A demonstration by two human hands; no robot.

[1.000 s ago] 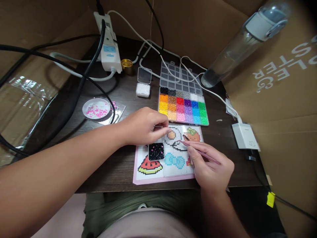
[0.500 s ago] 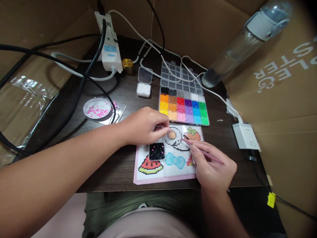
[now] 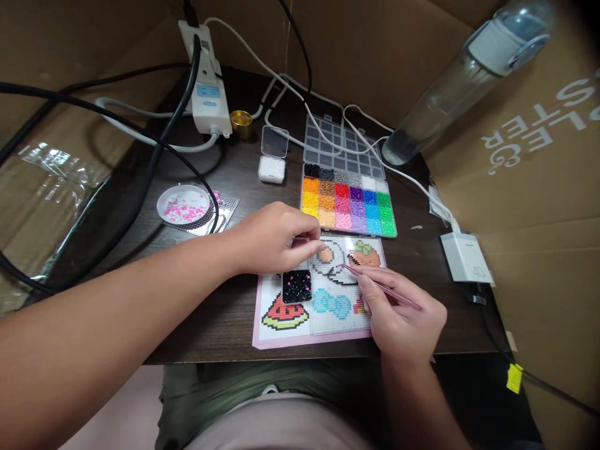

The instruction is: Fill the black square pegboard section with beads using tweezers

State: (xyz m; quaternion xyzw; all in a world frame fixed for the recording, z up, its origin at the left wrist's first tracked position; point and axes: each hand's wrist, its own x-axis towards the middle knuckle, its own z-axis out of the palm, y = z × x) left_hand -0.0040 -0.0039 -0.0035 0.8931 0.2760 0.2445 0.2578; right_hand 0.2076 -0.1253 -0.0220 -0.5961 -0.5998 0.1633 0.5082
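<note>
My right hand point(image 3: 405, 312) grips a pair of pink tweezers point(image 3: 387, 289) like a pen. Their tips touch or hover just over the clear pegboard point(image 3: 344, 322), near a row of black beads; whether a bead is between the tips is too small to tell. My left hand point(image 3: 285, 240) is closed, thumb and forefinger together at the pegboard's upper left edge; what they pinch, if anything, is hidden. Beneath the board lies a pattern sheet point(image 3: 276, 340) with a watermelon slice, an egg, a blue bow and an orange fruit. A small box of black beads point(image 3: 297, 287) with some pink ones sits on the sheet.
Behind my hands stands an open bead case point(image 3: 349, 200) sorted by colour. To the left are a white dish of pink and white beads point(image 3: 182, 205) and a small box of white beads point(image 3: 272, 169). A bottle point(image 3: 464, 81), power strip point(image 3: 206, 81), cables and charger point(image 3: 466, 257) surround these.
The tweezers' tips and my right hand have shifted very slightly left over the pegboard. My left hand stays in place.
</note>
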